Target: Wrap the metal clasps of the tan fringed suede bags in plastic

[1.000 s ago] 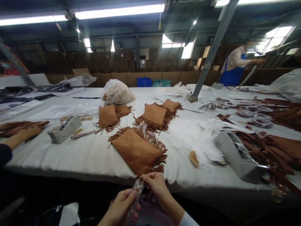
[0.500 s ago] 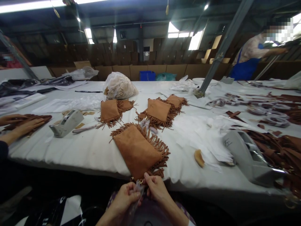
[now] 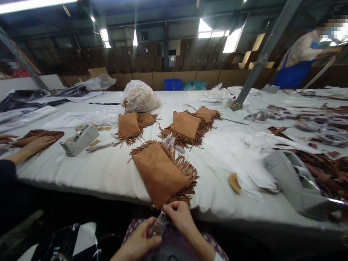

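Observation:
A tan fringed suede-look bag (image 3: 160,174) lies flat at the table's front edge, one corner pointing toward me. Just below that corner, my right hand (image 3: 181,219) pinches a small gold metal clasp (image 3: 163,213). My left hand (image 3: 143,235) is closed on a crumpled clear plastic wrapper (image 3: 159,226) hanging from the clasp. What lies inside the wrapper is hard to make out. Behind this bag, a second fringed bag (image 3: 186,125) rests partly over others, and another fringed bag (image 3: 128,125) sits to its left.
A grey tape dispenser (image 3: 78,140) stands left, a larger tape dispenser (image 3: 296,185) right. At the far left, a co-worker's hand (image 3: 35,146) rests on brown fringed material. A stuffed plastic bag (image 3: 141,97) sits behind. A metal post (image 3: 261,61) rises at the right. White sheets (image 3: 231,152) cover part of the table.
My left hand has shifted slightly down and left with the wrapper, showing more of it. My right hand stays at the clasp. The view has moved slightly; the bag lies as before.

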### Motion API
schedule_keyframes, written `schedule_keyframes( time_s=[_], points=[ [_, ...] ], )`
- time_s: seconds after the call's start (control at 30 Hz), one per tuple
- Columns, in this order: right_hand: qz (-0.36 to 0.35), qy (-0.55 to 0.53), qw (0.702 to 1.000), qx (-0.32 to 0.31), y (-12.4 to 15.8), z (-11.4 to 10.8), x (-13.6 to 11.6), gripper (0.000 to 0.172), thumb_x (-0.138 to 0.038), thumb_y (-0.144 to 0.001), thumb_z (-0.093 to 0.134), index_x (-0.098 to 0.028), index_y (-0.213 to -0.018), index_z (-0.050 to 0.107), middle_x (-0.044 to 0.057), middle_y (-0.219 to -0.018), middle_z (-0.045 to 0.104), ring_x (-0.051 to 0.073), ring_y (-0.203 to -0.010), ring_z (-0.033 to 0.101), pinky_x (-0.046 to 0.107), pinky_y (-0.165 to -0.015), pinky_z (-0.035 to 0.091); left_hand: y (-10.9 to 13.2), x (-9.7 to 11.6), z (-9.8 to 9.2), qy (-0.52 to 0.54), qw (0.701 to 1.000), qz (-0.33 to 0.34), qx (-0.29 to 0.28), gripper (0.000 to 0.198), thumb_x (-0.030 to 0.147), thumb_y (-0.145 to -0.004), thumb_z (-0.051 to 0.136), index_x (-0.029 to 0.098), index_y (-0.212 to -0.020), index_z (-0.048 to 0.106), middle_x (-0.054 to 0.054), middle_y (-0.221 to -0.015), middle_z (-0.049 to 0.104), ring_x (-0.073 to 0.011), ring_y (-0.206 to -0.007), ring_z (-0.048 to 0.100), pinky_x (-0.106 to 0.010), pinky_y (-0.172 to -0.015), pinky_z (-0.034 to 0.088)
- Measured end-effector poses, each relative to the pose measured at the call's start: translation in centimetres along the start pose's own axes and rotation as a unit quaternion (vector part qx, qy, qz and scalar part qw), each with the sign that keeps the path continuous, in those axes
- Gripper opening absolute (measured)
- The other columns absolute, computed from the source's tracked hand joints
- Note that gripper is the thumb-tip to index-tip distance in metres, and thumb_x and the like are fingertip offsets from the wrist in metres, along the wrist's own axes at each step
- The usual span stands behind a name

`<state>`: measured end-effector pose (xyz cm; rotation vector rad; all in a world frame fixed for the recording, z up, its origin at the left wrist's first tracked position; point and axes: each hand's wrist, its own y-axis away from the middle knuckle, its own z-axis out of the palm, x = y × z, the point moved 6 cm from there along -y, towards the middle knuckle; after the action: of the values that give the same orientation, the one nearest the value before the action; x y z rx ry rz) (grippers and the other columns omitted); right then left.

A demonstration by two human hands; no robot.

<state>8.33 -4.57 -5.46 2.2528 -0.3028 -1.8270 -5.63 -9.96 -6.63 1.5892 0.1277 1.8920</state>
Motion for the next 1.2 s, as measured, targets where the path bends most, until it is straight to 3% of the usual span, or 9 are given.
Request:
schedule_keyframes(
  time_s=[0.17,0.3,0.4,0.5,0.63,0.73,0.9,1.1,1.2],
  points=[
    [0.001,-0.008,1.000,-0.006,-0.1,0.0,-0.1,0.026,-0.031,-0.065,0.062,-0.014,-0.046,0.060,-0.002,-0.044,0.052,0.009,-0.044,0.039,0.022,-0.044,0.028,-1.4,-0.1,-1.0,-0.067,0.995,0.035,0.068,0.049,0.061,-0.075,0.059,0.013,-0.080,0.061,-0.003,-0.063,0.063,-0.0124,-0.050,0.052,-0.023,-0.050,0.035],
    [0.001,0.004,1.000,-0.011,-0.2,0.2,-0.2,0.028,-0.030,-0.064,0.062,-0.014,-0.042,0.056,-0.004,-0.040,0.046,0.007,-0.043,0.035,0.022,-0.044,0.025,-1.4,0.0,-1.7,-0.082,0.992,0.064,0.077,0.037,0.047,-0.067,0.074,0.013,-0.073,0.062,0.000,-0.063,0.061,-0.0134,-0.059,0.052,-0.022,-0.057,0.036],
    [0.009,-0.011,1.000,-0.017,-0.3,0.3,-0.2,0.027,-0.028,-0.063,0.062,-0.014,-0.042,0.055,-0.004,-0.040,0.045,0.007,-0.043,0.034,0.022,-0.044,0.025,-1.5,0.7,-1.9,-0.102,0.984,0.083,0.117,0.033,0.039,-0.060,0.080,0.014,-0.062,0.058,0.004,-0.056,0.055,-0.0119,-0.055,0.047,-0.021,-0.053,0.032],
    [0.018,-0.038,0.999,-0.026,-0.3,0.3,-0.2,0.025,-0.027,-0.063,0.061,-0.014,-0.043,0.055,-0.004,-0.041,0.045,0.007,-0.043,0.033,0.022,-0.045,0.025,-1.8,1.6,-1.5,-0.073,0.981,0.093,0.151,0.037,0.042,-0.060,0.079,0.014,-0.058,0.056,0.005,-0.053,0.051,-0.0099,-0.051,0.042,-0.021,-0.051,0.030],
    [0.027,-0.045,0.998,-0.035,-0.3,0.3,-0.3,0.025,-0.025,-0.063,0.060,-0.014,-0.042,0.054,-0.005,-0.039,0.044,0.006,-0.042,0.032,0.022,-0.045,0.023,-1.6,1.4,-0.7,0.033,0.992,0.047,0.110,0.045,0.056,-0.068,0.069,0.012,-0.072,0.064,0.001,-0.057,0.056,-0.0096,-0.049,0.044,-0.021,-0.051,0.032],
    [0.029,-0.036,0.998,-0.034,-0.2,0.3,-0.4,0.026,-0.025,-0.063,0.060,-0.014,-0.041,0.054,-0.004,-0.039,0.044,0.007,-0.042,0.033,0.022,-0.045,0.025,-1.2,0.8,-0.7,-0.005,0.998,0.019,0.064,0.043,0.052,-0.067,0.071,0.011,-0.075,0.064,-0.001,-0.059,0.061,-0.0105,-0.050,0.048,-0.021,-0.052,0.033],
    [0.031,-0.041,0.998,-0.037,-0.2,0.3,-0.2,0.023,-0.025,-0.063,0.061,-0.013,-0.043,0.058,-0.003,-0.041,0.049,0.007,-0.042,0.036,0.022,-0.045,0.025,-1.4,1.4,-1.6,-0.109,0.983,0.075,0.131,0.033,0.039,-0.058,0.080,0.014,-0.060,0.058,0.004,-0.054,0.057,-0.0104,-0.054,0.048,-0.020,-0.053,0.033],
    [0.014,-0.062,0.996,-0.057,-0.3,0.4,0.2,0.028,-0.032,-0.064,0.064,-0.014,-0.044,0.056,-0.004,-0.041,0.047,0.006,-0.042,0.033,0.022,-0.044,0.023,-2.2,1.2,-0.4,0.057,0.984,0.017,0.166,0.050,0.060,-0.064,0.071,0.011,-0.070,0.063,-0.002,-0.052,0.060,-0.0096,-0.042,0.049,-0.021,-0.045,0.038],
    [0.028,-0.055,0.996,-0.062,-0.1,0.2,0.9,0.041,-0.046,-0.072,0.060,-0.014,-0.047,0.058,-0.002,-0.041,0.048,0.006,-0.040,0.031,0.022,-0.042,0.021,-2.2,1.2,-0.2,0.082,0.981,0.008,0.178,0.055,0.063,-0.061,0.072,0.010,-0.072,0.063,-0.002,-0.050,0.061,-0.0097,-0.040,0.051,-0.021,-0.043,0.040]
  ],
)
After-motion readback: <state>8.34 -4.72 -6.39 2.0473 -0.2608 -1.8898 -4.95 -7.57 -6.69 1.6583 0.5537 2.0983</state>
